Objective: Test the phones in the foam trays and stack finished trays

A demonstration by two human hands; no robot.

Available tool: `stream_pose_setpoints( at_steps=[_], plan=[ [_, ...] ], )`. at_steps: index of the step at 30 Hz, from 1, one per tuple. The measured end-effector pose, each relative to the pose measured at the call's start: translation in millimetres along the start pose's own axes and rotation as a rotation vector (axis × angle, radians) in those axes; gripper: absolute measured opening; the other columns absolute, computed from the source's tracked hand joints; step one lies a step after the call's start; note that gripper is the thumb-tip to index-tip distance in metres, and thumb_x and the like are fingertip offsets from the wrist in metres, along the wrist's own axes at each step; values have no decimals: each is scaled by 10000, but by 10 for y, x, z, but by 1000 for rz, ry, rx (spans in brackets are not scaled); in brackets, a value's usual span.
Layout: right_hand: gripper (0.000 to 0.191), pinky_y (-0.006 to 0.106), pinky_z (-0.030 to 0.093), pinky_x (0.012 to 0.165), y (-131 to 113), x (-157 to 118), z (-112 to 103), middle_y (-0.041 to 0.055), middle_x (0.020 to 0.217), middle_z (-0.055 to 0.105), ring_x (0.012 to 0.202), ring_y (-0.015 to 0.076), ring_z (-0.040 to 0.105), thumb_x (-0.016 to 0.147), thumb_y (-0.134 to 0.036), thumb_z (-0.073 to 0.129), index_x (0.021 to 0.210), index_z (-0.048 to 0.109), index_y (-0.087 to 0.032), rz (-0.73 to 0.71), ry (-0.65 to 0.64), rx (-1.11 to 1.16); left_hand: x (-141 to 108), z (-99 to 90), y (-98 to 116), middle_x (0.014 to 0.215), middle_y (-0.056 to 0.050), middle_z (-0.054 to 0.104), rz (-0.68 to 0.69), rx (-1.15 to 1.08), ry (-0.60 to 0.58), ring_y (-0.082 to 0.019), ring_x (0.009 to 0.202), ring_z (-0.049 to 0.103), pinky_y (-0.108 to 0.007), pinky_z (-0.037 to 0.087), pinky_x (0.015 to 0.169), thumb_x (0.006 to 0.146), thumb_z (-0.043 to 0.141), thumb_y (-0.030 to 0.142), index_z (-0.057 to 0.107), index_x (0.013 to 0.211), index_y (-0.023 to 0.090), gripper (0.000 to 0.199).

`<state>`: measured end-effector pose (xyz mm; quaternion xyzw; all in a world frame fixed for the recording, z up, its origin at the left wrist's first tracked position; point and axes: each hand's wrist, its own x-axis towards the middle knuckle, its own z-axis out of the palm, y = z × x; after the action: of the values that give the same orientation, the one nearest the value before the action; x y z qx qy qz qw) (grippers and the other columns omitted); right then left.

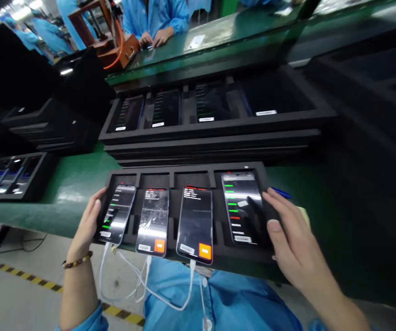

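A black phone tray (pixel 172 220) lies in front of me at the bench's near edge, with my left hand (pixel 89 218) gripping its left end and my right hand (pixel 289 234) its right end. Leftmost in it sits a phone (pixel 118 214) showing a list with green lines. Two middle phones (pixel 152 220) (pixel 195 223) have orange squares at the bottom and stick out over the tray's near side. On the right a larger phone (pixel 242 207) shows green and red lines. White charging cables (pixel 146 280) run from the three left phones.
Behind stands a stack of black trays (pixel 211 131), its top one holding several dark-screened devices. Another phone tray (pixel 39 179) is at far left. A blue pen (pixel 281 193) lies beyond my right hand. Across the green bench (pixel 77 179), a co-worker's hands (pixel 158 37) handle something small.
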<state>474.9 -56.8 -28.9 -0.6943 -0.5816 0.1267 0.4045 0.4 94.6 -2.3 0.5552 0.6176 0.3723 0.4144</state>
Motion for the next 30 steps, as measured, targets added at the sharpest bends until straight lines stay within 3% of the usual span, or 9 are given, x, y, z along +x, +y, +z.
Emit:
stream_pose_setpoints(
  at_steps=[3, 6, 10, 15, 19, 23, 27, 30],
  plan=[
    [530, 693, 369, 1274, -17, 69, 29, 137, 1623, 565, 1537, 405, 502, 1148, -525, 398, 1599, 540, -285, 3, 5, -34, 22, -6, 28, 1718, -134, 489, 14, 2, -64, -346, 1622, 401, -529, 247, 1377, 969, 731, 620, 485, 1612, 235, 789],
    [554, 723, 403, 1233, -1, 124, 87, 111, 1658, 523, 1573, 443, 446, 1142, -541, 365, 1663, 465, -381, 32, -28, -31, 42, -23, 16, 1750, -134, 442, 12, 3, -109, -327, 1641, 375, -514, 253, 1378, 959, 770, 537, 332, 1702, 271, 902],
    [560, 727, 474, 1156, 55, 168, 141, 58, 1691, 486, 1590, 456, 406, 1135, -530, 380, 1692, 394, -476, 16, -45, -73, 27, -41, -5, 1790, -132, 365, 42, 43, -141, -330, 1674, 301, -499, 194, 1398, 944, 801, 477, 329, 1712, 271, 924],
    [558, 730, 497, 1132, 40, 190, 142, 90, 1639, 533, 1583, 459, 414, 1131, -538, 340, 1679, 402, -457, -15, -65, -100, -29, -38, 19, 1822, -126, 300, 76, 73, -181, -345, 1687, 264, -502, 166, 1404, 910, 855, 450, 311, 1734, 284, 1001],
    [530, 776, 465, 1161, 19, 207, 145, 140, 1623, 555, 1527, 491, 488, 1104, -579, 428, 1571, 560, -366, -3, -2, -33, -51, -13, 33, 1819, -125, 313, 58, 55, -124, -318, 1694, 254, -486, 151, 1405, 970, 771, 480, 363, 1716, 266, 877],
    [501, 787, 412, 1218, 50, 205, 179, 174, 1616, 555, 1532, 485, 486, 1095, -577, 477, 1504, 610, -321, 19, 25, 20, -51, 38, 59, 1793, -135, 372, 52, 47, -57, -328, 1687, 276, -479, 199, 1394, 973, 723, 564, 466, 1664, 242, 805],
    [532, 778, 346, 1265, 46, 190, 213, 216, 1647, 514, 1558, 471, 458, 1114, -592, 429, 1467, 601, -233, -5, 29, 47, -22, 81, 109, 1674, -164, 546, 23, 119, 89, -369, 1610, 430, -513, 303, 1354, 962, 661, 682, 612, 1536, 195, 754],
    [485, 706, 344, 1301, 6, 177, 218, 191, 1674, 486, 1584, 413, 439, 1136, -549, 427, 1462, 588, -228, 19, 28, 39, -37, 94, 151, 1528, -108, 690, -2, 198, 180, -423, 1523, 526, -574, 341, 1330, 914, 636, 782, 705, 1397, 194, 763]
  ],
)
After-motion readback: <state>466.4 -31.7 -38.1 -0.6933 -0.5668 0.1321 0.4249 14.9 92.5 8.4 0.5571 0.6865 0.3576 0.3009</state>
